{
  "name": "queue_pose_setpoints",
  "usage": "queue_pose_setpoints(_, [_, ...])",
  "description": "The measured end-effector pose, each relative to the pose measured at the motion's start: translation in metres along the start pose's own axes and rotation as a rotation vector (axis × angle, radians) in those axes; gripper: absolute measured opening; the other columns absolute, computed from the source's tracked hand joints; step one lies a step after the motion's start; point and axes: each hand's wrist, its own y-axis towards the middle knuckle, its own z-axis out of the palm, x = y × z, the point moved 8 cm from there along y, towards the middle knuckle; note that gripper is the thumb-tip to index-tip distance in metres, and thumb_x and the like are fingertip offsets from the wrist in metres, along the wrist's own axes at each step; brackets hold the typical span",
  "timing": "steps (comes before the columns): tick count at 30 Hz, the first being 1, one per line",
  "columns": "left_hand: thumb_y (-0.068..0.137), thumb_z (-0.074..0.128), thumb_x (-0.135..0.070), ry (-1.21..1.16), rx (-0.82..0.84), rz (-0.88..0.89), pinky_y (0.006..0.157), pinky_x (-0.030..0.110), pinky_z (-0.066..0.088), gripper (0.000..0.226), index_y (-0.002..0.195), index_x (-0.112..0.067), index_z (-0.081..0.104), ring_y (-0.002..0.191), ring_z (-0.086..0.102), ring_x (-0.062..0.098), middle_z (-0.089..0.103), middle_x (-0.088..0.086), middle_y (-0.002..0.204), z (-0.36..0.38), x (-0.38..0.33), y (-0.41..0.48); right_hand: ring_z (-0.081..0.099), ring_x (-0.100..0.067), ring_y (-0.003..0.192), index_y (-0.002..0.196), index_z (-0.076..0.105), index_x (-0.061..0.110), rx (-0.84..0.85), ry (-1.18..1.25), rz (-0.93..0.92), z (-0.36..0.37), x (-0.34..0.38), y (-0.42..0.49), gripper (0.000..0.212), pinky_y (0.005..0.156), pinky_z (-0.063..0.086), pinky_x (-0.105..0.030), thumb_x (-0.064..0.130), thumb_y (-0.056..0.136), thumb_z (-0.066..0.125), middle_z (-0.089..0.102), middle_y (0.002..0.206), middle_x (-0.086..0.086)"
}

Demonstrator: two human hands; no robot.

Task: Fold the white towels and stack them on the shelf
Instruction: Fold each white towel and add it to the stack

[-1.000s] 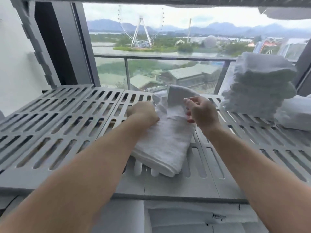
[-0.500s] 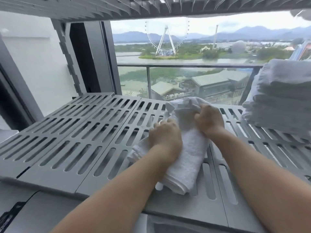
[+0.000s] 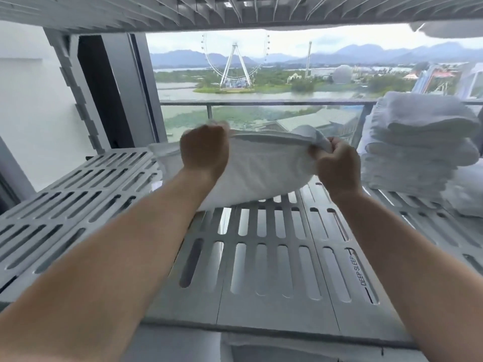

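Observation:
A white towel (image 3: 266, 168) is held up and stretched between both hands over the grey slotted shelf (image 3: 264, 259), its lower fold hanging just above the slats. My left hand (image 3: 203, 150) grips its upper left edge in a fist. My right hand (image 3: 337, 163) pinches the upper right corner. A stack of folded white towels (image 3: 418, 145) stands on the shelf at the right, close beside my right hand.
Another grey slotted shelf (image 3: 235, 11) hangs overhead, with white cloth (image 3: 449, 31) at its top right. More white fabric (image 3: 467, 194) lies at the far right edge. A window with a balcony railing (image 3: 261, 103) is behind. A dark frame post (image 3: 115, 90) stands left.
The towel lay partly folded on the shelf with both hands working its far end. Both hands have now lifted it and pulled it wide, left hand going left, right hand right.

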Motion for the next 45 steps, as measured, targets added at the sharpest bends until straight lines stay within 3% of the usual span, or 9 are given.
queue_pose_setpoints(4, [0.085,0.032,0.0,-0.126,-0.1,0.109,0.08,0.043,0.05,0.04,0.098,-0.007,0.069,0.084,0.064,0.034,0.068,0.014,0.087,-0.015,-0.025,-0.014,0.065,-0.027,0.064,0.079,0.065,0.015,0.128,0.133,0.192,-0.009,-0.014,-0.021,0.012,0.049,0.053,-0.033,0.024,0.086,0.065,0.066,0.071,-0.005])
queue_pose_setpoints(8, [0.081,0.047,0.001,-0.167,0.141,0.232,0.089,0.041,0.047,0.037,0.106,-0.011,0.072,0.102,0.059,0.034,0.069,0.01,0.098,0.034,-0.04,-0.065,0.062,-0.016,0.054,0.084,0.065,0.009,0.338,0.138,0.363,0.005,-0.042,-0.062,0.024,0.043,0.048,-0.026,0.032,0.088,0.071,0.067,0.076,-0.009])
queue_pose_setpoints(13, [0.083,0.051,-0.002,-0.226,0.243,0.278,0.085,0.038,0.044,0.035,0.109,-0.012,0.071,0.107,0.055,0.031,0.068,0.008,0.104,0.048,-0.037,-0.082,0.054,-0.023,0.067,0.075,0.059,0.007,0.264,0.029,0.299,0.0,-0.041,-0.075,0.054,0.066,0.043,-0.038,0.059,0.086,0.061,0.058,0.069,-0.005])
queue_pose_setpoints(20, [0.085,0.054,-0.008,-0.352,0.168,0.241,0.082,0.038,0.047,0.025,0.099,-0.012,0.073,0.099,0.059,0.031,0.071,0.006,0.092,-0.001,-0.02,-0.108,0.052,-0.026,0.07,0.075,0.058,0.006,0.112,0.167,0.506,-0.019,-0.054,-0.089,0.014,0.068,0.045,-0.047,0.019,0.08,0.059,0.054,0.078,-0.014])
queue_pose_setpoints(24, [0.085,0.048,-0.008,-0.325,0.094,0.147,0.08,0.038,0.05,0.029,0.096,-0.013,0.074,0.096,0.062,0.031,0.073,0.006,0.091,-0.027,-0.005,-0.128,0.057,-0.023,0.067,0.085,0.063,0.01,0.083,0.442,0.687,-0.04,-0.076,-0.09,0.01,0.074,0.052,-0.017,0.012,0.092,0.056,0.061,0.084,-0.014])
queue_pose_setpoints(27, [0.085,0.055,-0.008,-0.287,0.12,0.144,0.081,0.04,0.048,0.022,0.091,-0.014,0.076,0.096,0.06,0.03,0.074,0.005,0.089,-0.041,-0.005,-0.145,0.068,-0.032,0.09,0.118,0.065,-0.002,0.115,0.549,0.771,-0.059,-0.088,-0.097,0.032,0.098,0.054,-0.049,0.01,0.09,0.057,0.07,0.108,-0.02])
queue_pose_setpoints(32, [0.083,0.066,-0.008,-0.182,0.159,0.073,0.083,0.04,0.046,0.014,0.082,-0.018,0.075,0.098,0.058,0.029,0.073,0.003,0.089,-0.062,-0.001,-0.182,0.058,-0.019,0.054,0.072,0.065,0.008,0.102,0.352,0.74,-0.108,-0.086,-0.12,0.014,0.058,0.051,-0.033,-0.001,0.071,0.055,0.057,0.067,-0.01])
queue_pose_setpoints(35, [0.082,0.066,-0.015,-0.109,0.287,0.017,0.09,0.042,0.042,0.015,0.09,-0.024,0.074,0.106,0.056,0.029,0.07,0.002,0.098,-0.064,0.002,-0.206,0.05,-0.01,0.036,0.078,0.067,0.01,0.196,0.186,0.629,-0.121,-0.077,-0.131,0.022,0.04,0.043,-0.019,-0.007,0.075,0.053,0.058,0.056,-0.004])
queue_pose_setpoints(45, [0.087,0.049,-0.007,-0.191,0.466,-0.199,0.083,0.036,0.051,0.03,0.092,-0.027,0.072,0.103,0.062,0.025,0.069,0.0,0.109,-0.081,0.007,-0.237,0.056,-0.027,0.102,0.129,0.057,0.014,0.255,-0.222,0.14,-0.151,-0.045,-0.149,0.053,0.082,0.036,-0.024,-0.002,0.079,0.052,0.063,0.121,-0.013])
